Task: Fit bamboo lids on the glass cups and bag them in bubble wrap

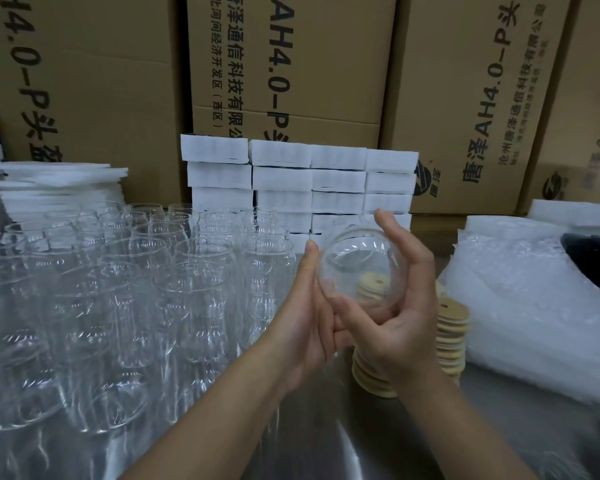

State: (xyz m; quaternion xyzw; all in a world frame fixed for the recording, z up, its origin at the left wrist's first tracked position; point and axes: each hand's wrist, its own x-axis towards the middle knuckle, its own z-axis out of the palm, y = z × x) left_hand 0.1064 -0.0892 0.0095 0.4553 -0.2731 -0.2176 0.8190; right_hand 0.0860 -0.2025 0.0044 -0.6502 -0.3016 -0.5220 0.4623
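Both hands hold one clear glass cup [355,263] in the air at centre, lying on its side with one round end toward me. My left hand [309,313] supports it from the left with fingers straight against the glass. My right hand [400,306] curls round it from the right and below, thumb under the cup. Two stacks of round bamboo lids [452,336] with small holes stand on the table behind and below my right hand. Bubble wrap bags [520,299] lie piled at the right.
Several empty glass cups [136,289] crowd the table's left half. White foam-wrapped packs [302,181] are stacked at the back, foam sheets [52,188] at the back left. Printed cardboard boxes [291,64] form the wall behind. A dark object [593,258] lies at far right.
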